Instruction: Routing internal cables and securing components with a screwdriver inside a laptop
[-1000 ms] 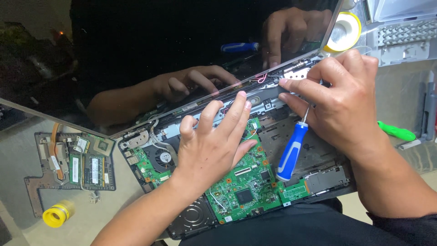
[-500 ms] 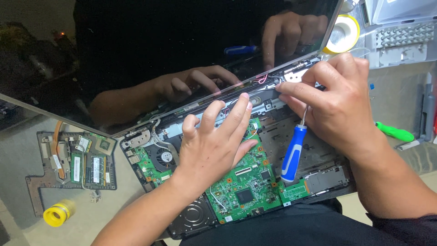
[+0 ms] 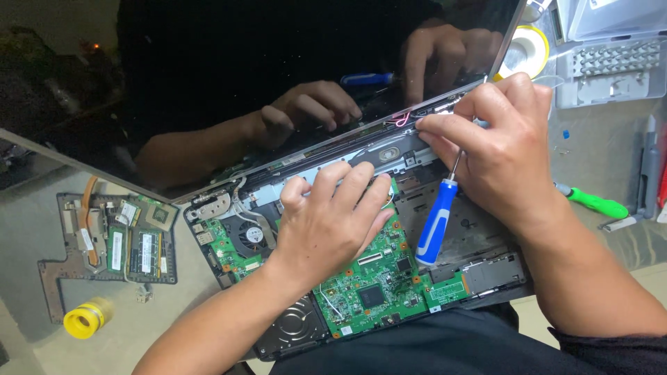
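An opened laptop (image 3: pixel 486 278) lies in front of me with its green circuit board (image 3: pixel 375 285) and cooling fan (image 3: pixel 249 235) bared. The dark screen (image 3: pixel 278 62) stands tilted up behind and mirrors both hands. My left hand (image 3: pixel 333 219) rests flat on the board, fingers spread toward the hinge strip. My right hand (image 3: pixel 497 153) is at the right hinge (image 3: pixel 436 110), fingertips pinched on something small there that I cannot make out. A blue-handled screwdriver (image 3: pixel 436 222) hangs from this hand, its shaft running up under the palm.
A removed board with memory sticks (image 3: pixel 114 243) lies at the left, a yellow tape roll (image 3: pixel 87 318) below it. Another yellow tape roll (image 3: pixel 528 48) and a clear tray of bits (image 3: pixel 611 66) sit at the back right. A green-handled tool (image 3: pixel 594 201) lies right of my wrist.
My right hand has shifted slightly at the hinge and the blue screwdriver handle swung a little. My left hand stays flat on the board.
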